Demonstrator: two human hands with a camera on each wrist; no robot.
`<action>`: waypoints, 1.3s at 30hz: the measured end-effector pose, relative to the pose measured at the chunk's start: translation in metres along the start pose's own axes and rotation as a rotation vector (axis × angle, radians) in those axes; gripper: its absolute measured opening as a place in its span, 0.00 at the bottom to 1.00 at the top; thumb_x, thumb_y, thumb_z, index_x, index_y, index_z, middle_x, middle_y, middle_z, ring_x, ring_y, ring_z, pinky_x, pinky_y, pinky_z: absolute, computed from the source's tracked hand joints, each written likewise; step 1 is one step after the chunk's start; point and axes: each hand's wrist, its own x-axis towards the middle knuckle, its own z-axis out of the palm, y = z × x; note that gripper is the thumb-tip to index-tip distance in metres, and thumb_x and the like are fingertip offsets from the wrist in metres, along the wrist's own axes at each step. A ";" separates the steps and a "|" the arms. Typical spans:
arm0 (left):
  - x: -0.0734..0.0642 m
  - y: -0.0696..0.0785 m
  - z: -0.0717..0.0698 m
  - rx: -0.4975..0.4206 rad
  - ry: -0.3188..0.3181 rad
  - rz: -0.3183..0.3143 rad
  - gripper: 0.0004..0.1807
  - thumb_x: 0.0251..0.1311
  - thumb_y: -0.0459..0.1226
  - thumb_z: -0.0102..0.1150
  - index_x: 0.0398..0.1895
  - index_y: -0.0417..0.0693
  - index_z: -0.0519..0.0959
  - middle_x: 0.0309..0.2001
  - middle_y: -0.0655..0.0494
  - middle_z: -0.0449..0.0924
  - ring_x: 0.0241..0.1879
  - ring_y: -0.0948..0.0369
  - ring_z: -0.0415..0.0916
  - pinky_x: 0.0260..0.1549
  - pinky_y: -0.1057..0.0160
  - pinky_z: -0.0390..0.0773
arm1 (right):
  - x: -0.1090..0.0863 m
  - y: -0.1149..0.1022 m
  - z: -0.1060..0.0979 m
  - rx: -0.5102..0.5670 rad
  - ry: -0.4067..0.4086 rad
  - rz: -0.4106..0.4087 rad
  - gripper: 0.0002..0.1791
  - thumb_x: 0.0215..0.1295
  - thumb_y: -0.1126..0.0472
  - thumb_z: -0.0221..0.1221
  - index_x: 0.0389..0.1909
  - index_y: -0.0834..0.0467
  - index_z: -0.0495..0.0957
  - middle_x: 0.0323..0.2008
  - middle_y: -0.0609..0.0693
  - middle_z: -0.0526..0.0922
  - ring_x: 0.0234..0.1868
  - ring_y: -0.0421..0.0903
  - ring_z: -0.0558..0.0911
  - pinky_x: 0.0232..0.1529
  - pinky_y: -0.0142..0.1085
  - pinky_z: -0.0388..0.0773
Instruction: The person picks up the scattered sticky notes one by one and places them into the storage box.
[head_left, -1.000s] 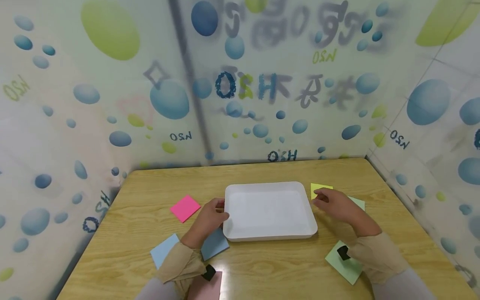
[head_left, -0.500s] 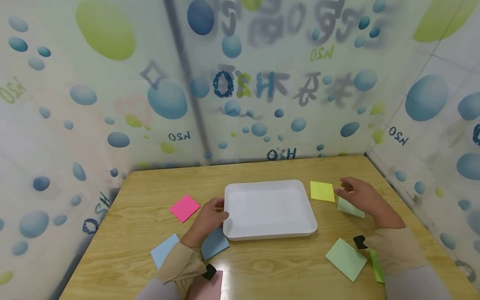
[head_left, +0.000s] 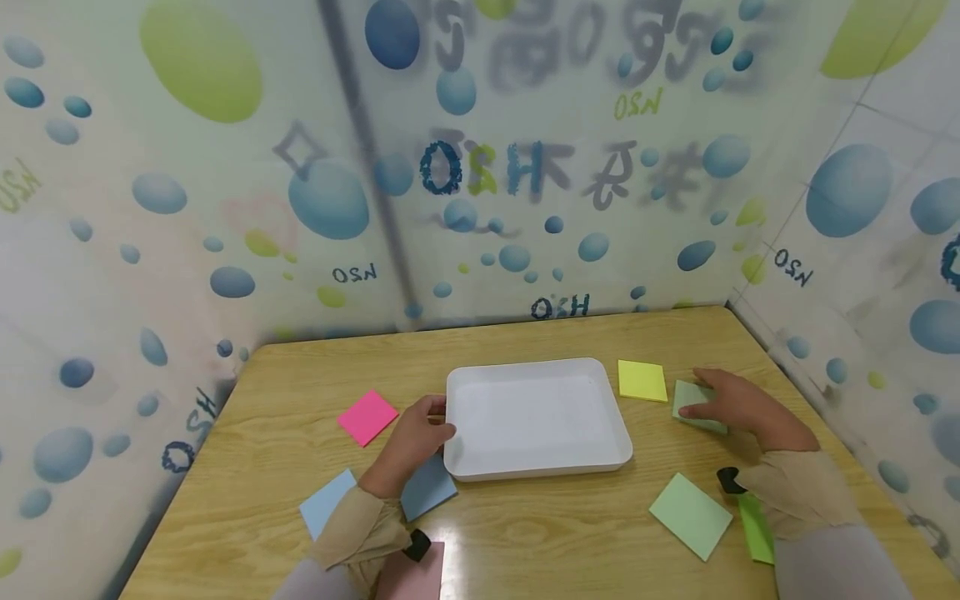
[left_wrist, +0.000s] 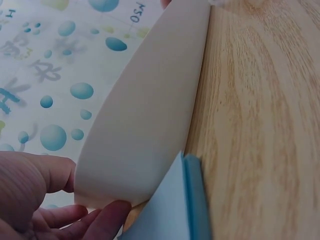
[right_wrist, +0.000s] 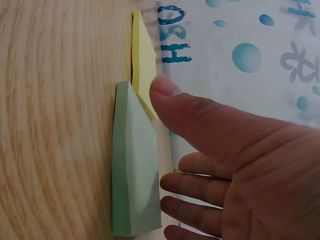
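A white rectangular tray (head_left: 536,421) lies in the middle of the wooden table. My left hand (head_left: 416,429) holds its left edge, thumb at the rim; in the left wrist view the fingers (left_wrist: 107,220) curl about the tray's end. Close below that hand is a blue sticky note pad (left_wrist: 172,205). On the right, my right hand (head_left: 738,404) hovers over a pale green sticky note pad (head_left: 697,406), fingers spread and thumb apart. The right wrist view has that pad (right_wrist: 137,170) beside the fingertips, with nothing held. Behind it sits a yellow sticky note pad (right_wrist: 144,65).
Left of the tray lie a pink pad (head_left: 367,418) and a light blue pad (head_left: 327,500). A dusty pink pad (head_left: 412,571) is near the front edge. At the front right are a light green pad (head_left: 690,517) and a bright green one (head_left: 756,529). Patterned walls enclose the table.
My right hand has moved right from beside the yellow pad to over the pale green pad, its fingers spreading. The left hand stays at the tray, which has not moved.
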 end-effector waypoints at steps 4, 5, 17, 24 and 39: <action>-0.001 -0.001 0.000 0.005 0.002 0.005 0.28 0.65 0.33 0.63 0.68 0.38 0.73 0.62 0.42 0.78 0.57 0.48 0.79 0.37 0.58 0.85 | 0.001 0.003 0.003 -0.016 -0.012 -0.025 0.55 0.58 0.46 0.74 0.70 0.82 0.60 0.69 0.83 0.62 0.69 0.81 0.62 0.66 0.70 0.65; -0.001 -0.001 0.000 0.006 0.003 0.004 0.28 0.65 0.33 0.63 0.68 0.38 0.73 0.62 0.42 0.78 0.57 0.48 0.79 0.37 0.58 0.85 | 0.002 0.004 0.003 -0.019 -0.013 -0.033 0.55 0.58 0.46 0.75 0.70 0.82 0.60 0.68 0.84 0.62 0.68 0.81 0.63 0.66 0.70 0.65; 0.001 0.001 0.001 0.020 0.010 -0.004 0.28 0.64 0.33 0.64 0.68 0.39 0.73 0.62 0.42 0.79 0.57 0.48 0.79 0.37 0.58 0.85 | 0.008 0.008 0.009 -0.075 0.036 -0.100 0.50 0.53 0.53 0.78 0.65 0.83 0.66 0.62 0.83 0.69 0.60 0.76 0.72 0.59 0.64 0.74; 0.000 0.001 0.001 0.012 0.008 -0.011 0.28 0.64 0.33 0.64 0.68 0.39 0.73 0.62 0.42 0.78 0.57 0.48 0.79 0.37 0.58 0.85 | 0.009 0.005 0.009 -0.086 0.032 -0.059 0.51 0.53 0.51 0.78 0.66 0.81 0.66 0.61 0.83 0.67 0.58 0.77 0.72 0.55 0.64 0.75; 0.001 0.002 0.001 0.021 0.017 -0.025 0.29 0.64 0.33 0.64 0.68 0.39 0.73 0.62 0.42 0.78 0.58 0.48 0.79 0.37 0.58 0.86 | 0.009 0.006 0.007 -0.062 0.048 -0.023 0.46 0.55 0.50 0.77 0.60 0.82 0.70 0.48 0.76 0.72 0.43 0.61 0.74 0.43 0.48 0.77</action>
